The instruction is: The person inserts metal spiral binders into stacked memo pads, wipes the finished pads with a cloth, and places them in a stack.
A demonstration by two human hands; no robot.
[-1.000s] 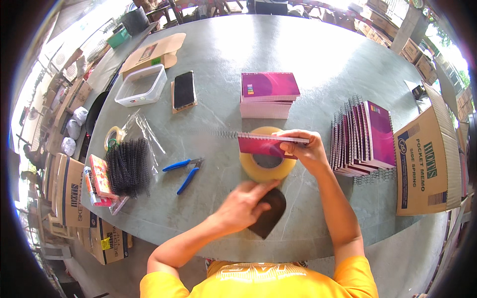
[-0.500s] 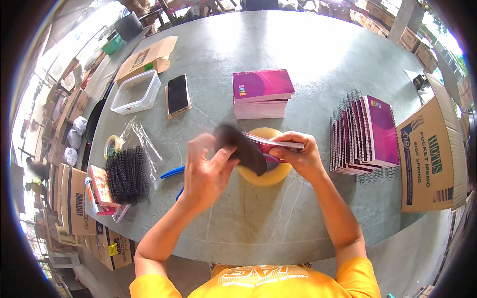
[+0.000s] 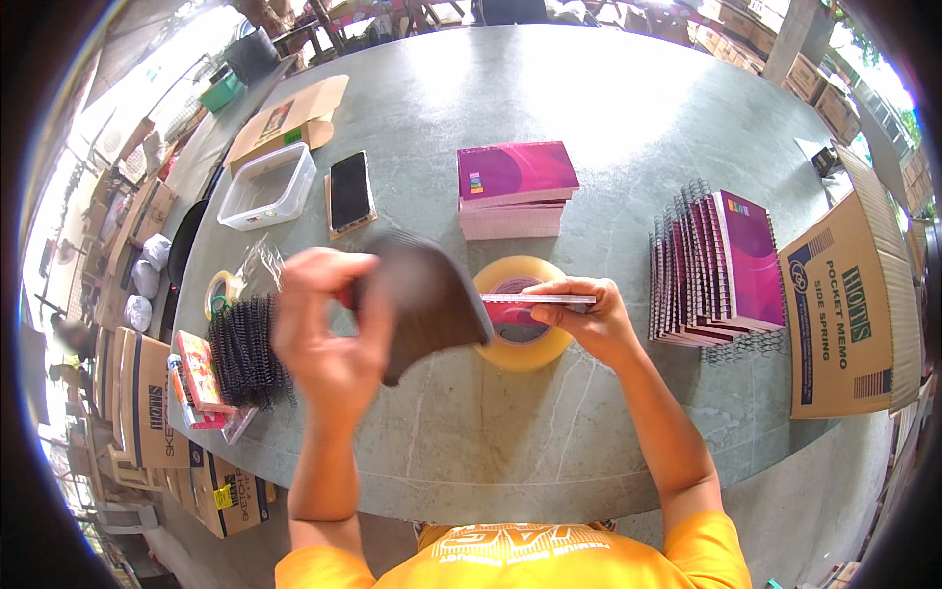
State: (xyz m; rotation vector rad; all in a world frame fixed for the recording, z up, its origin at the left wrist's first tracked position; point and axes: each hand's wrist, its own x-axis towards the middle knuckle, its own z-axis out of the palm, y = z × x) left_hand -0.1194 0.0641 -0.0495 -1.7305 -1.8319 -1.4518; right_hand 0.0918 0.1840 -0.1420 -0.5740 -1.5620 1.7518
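My left hand [image 3: 324,334], smeared by motion, grips a dark, curved, sheet-like piece [image 3: 427,299] whose exact kind I cannot make out. Its lower right edge reaches close to the left end of a thin purple-covered notebook [image 3: 505,310]. That notebook is pinched between thumb and fingers of my right hand [image 3: 585,312] and seen nearly edge-on, with a row of holes along its edge. Beneath it, a large roll of yellowish tape [image 3: 530,359] lies flat on the grey table [image 3: 491,432]. The dark piece covers part of the table in front of my left hand.
Beyond the roll sits a stack of purple notebooks [image 3: 518,172]. Spiral-bound notebooks [image 3: 751,260] stand at right beside an open carton [image 3: 844,304]. Leftward are black spiral coils [image 3: 245,351], a small tape roll [image 3: 222,290], a clear plastic tub [image 3: 267,187] and a phone [image 3: 350,191].
My left hand has swung left and up with the dark piece, which now shows its broad face. The notebook in my right hand has turned nearly level. The blue pen is now hidden.
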